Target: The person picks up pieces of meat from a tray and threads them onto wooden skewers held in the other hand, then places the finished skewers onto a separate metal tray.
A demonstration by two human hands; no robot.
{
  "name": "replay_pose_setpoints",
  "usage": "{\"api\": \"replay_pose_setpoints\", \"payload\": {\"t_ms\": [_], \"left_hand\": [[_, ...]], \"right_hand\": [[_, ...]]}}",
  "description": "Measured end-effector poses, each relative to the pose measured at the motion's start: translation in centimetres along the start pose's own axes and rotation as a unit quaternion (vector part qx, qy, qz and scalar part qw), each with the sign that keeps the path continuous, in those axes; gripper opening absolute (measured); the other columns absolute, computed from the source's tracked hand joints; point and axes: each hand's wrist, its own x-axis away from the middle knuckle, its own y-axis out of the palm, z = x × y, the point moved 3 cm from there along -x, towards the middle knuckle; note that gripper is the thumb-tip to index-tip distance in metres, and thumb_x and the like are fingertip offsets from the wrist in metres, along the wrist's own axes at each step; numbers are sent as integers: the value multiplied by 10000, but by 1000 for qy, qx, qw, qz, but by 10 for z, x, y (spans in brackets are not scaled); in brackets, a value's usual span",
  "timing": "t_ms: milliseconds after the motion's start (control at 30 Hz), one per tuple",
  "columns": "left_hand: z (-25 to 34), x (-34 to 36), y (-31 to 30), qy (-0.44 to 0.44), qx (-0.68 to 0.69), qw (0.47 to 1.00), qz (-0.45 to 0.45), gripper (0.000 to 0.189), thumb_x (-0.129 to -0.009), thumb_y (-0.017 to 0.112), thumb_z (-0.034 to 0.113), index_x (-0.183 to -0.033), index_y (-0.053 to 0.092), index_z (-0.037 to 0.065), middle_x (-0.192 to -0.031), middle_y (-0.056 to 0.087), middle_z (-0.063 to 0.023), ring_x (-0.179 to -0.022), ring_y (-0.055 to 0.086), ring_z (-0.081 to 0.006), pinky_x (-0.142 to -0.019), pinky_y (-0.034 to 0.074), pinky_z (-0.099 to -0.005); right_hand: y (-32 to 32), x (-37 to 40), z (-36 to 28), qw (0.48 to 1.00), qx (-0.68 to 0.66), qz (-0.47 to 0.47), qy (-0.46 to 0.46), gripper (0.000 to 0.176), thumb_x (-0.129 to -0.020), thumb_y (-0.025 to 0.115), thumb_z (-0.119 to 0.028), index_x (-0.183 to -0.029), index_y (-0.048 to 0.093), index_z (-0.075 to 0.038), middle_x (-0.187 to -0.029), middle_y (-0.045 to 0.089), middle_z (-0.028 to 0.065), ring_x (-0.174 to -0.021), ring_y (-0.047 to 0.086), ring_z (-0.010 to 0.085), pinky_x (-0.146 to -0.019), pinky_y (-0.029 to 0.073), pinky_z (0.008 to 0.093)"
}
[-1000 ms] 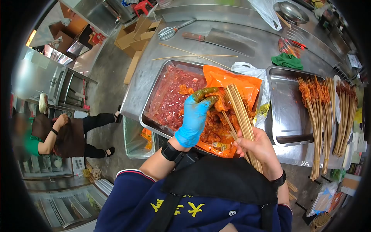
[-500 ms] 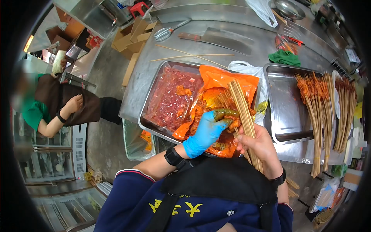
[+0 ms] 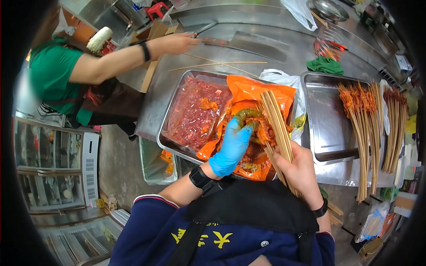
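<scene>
My left hand (image 3: 235, 142), in a blue glove with stained fingertips, curls its fingers around orange marinated meat (image 3: 265, 133) over the open orange bag. My right hand (image 3: 296, 165) is bare and closed on a bundle of bamboo skewers (image 3: 278, 126), held slanting upward. The lower ends of a few skewers show beneath its thumb, and the meat is at their tips, partly hidden by my gloved fingers. Under both hands, the orange bag (image 3: 243, 86) of marinated meat lies in a metal tray (image 3: 171, 106), beside a clear bag of red diced meat (image 3: 195, 117).
At right, a second metal tray (image 3: 326, 133) bears loaded meat skewers (image 3: 359, 106); darker ones (image 3: 397, 119) lie beyond. A cleaver (image 3: 257, 46), loose skewers (image 3: 217, 65) and a green cloth (image 3: 326, 66) lie behind. A co-worker's arm (image 3: 124, 57) reaches over the table's left side to the scissors (image 3: 206, 27).
The co-worker has stepped closer and stretched an arm to the scissors. My left hand has shifted slightly down and left, exposing more meat at the skewer tips. My right hand keeps its bundle.
</scene>
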Motion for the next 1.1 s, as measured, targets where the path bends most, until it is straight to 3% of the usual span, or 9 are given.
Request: {"api": "replay_pose_setpoints", "payload": {"t_ms": [33, 67, 167, 233, 367, 500, 600, 733, 1100], "left_hand": [[0, -1, 0, 0, 0, 1000, -1, 322, -834, 442, 0, -1154, 465, -8, -1060, 539, -49, -888, 523, -94, -776, 443, -231], [-1, -2, 1, -2, -16, 1000, -1, 357, -827, 448, -16, -1183, 438, -5, -1076, 527, -54, -908, 516, -96, -781, 439, -223], [-2, -9, 5, -6, -53, 999, -2, 430, -810, 472, -35, -1231, 393, -4, -1053, 530, -54, -896, 513, -93, -762, 434, -207], [-1, -14, 4, -6, -78, 997, -1, 466, -801, 491, -38, -1251, 375, -6, -1014, 545, -51, -864, 518, -89, -738, 434, -198], [4, -24, -14, -41, -212, 976, 6, 545, -774, 551, 12, -1278, 345, -5, -839, 558, -16, -702, 496, -56, -620, 419, -181], [22, -21, -33, 5, -131, 991, 23, 414, -812, 509, 123, -1200, 431, 2, -834, 574, -30, -724, 536, -90, -604, 430, -221], [36, -6, -14, -112, -95, 989, -23, 223, -837, 506, 152, -994, 564, 4, -820, 612, -55, -678, 567, -115, -597, 461, -234], [25, -1, -8, -172, -9, 985, -18, 210, -846, 510, 135, -1011, 568, 20, -851, 618, -53, -723, 584, -125, -607, 472, -245], [17, -2, -9, -159, 26, 986, -45, 222, -856, 475, 141, -1019, 554, 13, -854, 613, -61, -716, 592, -139, -607, 487, -253]], "right_hand": [[-4, 2, -8, 982, 161, 22, -98, 111, -790, 534, -21, -891, 527, 24, -730, 595, 68, -601, 585, 116, -519, 468, 207], [-6, 2, -9, 982, 162, 23, -98, 111, -790, 534, -21, -891, 527, 24, -730, 595, 68, -601, 585, 116, -519, 468, 207], [-6, 4, -3, 998, -53, -32, 35, 145, -803, 533, -33, -937, 526, 21, -754, 605, 80, -616, 597, 134, -529, 475, 211], [2, 7, -5, 939, -269, -143, 157, 175, -814, 538, -41, -977, 518, 20, -804, 609, 93, -641, 607, 151, -535, 488, 224], [7, -1, 5, 914, -352, -132, 153, 203, -820, 540, -44, -1006, 506, 31, -979, 582, 141, -898, 600, 205, -728, 517, 278], [4, -2, 7, 931, -310, -127, 143, 199, -831, 535, -67, -1000, 534, 38, -998, 581, 139, -937, 585, 205, -775, 504, 288], [8, -5, 6, 940, -282, -124, 145, 196, -831, 540, -82, -989, 550, 34, -972, 591, 121, -913, 590, 178, -758, 503, 273], [12, -6, 11, 950, -242, -134, 145, 202, -825, 552, -86, -991, 557, 30, -947, 598, 101, -886, 593, 150, -733, 500, 255], [13, -8, 11, 947, -231, -159, 155, 236, -810, 567, -56, -1025, 539, 37, -885, 605, 99, -791, 608, 143, -695, 502, 245]]}}
